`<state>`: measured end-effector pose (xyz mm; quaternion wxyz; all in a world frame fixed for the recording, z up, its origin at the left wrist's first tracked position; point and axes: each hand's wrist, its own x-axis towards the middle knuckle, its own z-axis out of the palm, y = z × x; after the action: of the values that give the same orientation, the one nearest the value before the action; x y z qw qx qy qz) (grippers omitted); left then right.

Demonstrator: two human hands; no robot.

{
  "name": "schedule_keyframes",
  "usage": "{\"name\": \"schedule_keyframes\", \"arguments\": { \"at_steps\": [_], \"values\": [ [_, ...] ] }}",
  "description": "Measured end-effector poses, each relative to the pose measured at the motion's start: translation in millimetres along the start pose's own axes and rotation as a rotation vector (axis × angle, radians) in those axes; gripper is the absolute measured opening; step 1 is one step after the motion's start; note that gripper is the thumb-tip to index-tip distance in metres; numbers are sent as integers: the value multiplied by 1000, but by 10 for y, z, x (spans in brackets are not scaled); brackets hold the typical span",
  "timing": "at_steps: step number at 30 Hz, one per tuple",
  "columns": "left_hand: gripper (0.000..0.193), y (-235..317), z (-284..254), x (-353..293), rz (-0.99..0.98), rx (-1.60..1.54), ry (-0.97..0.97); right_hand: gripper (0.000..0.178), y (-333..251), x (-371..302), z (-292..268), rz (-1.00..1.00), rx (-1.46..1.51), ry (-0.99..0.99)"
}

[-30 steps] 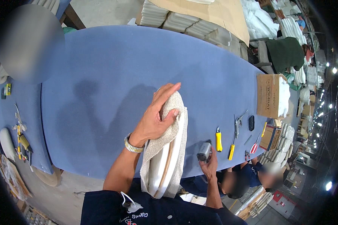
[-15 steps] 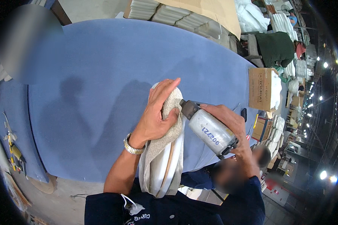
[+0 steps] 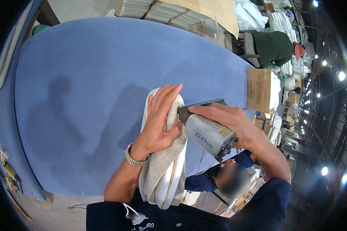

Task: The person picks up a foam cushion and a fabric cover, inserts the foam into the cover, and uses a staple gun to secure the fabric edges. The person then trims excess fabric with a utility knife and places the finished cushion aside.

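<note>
My left hand point(image 3: 160, 123) lies flat and open on the beige fabric-covered pad point(image 3: 164, 161), palm pressing the cloth down, fingers pointing toward twelve o'clock. The pad stands on edge at the near rim of the blue table point(image 3: 85, 77) and hangs over it toward six o'clock. My right hand point(image 3: 227, 121) is clenched around the grey pneumatic stapler point(image 3: 208, 134), whose nose touches the fabric at three o'clock of my left thumb. I judge this to be the fastening step: cloth held taut, tool set against it. The next shot calls for a firm flat press, the nose square to the edge, and my thumb kept clear. A cardboard box point(image 3: 260, 90) sits at two o'clock.
</note>
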<state>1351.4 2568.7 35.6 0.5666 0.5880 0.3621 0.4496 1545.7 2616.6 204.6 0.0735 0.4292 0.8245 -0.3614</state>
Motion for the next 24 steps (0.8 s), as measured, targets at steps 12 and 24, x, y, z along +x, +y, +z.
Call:
{"name": "schedule_keyframes", "arguments": {
  "at_steps": [12, 24],
  "values": [
    [53, -254, -357, 840, -186, -63, -315, 87, -139, 128, -80, 88, 16, -59],
    [36, -612, -144, 738, -238, -240, 40, 58, 69, 218, 11, 49, 83, 13]
  ]
}}
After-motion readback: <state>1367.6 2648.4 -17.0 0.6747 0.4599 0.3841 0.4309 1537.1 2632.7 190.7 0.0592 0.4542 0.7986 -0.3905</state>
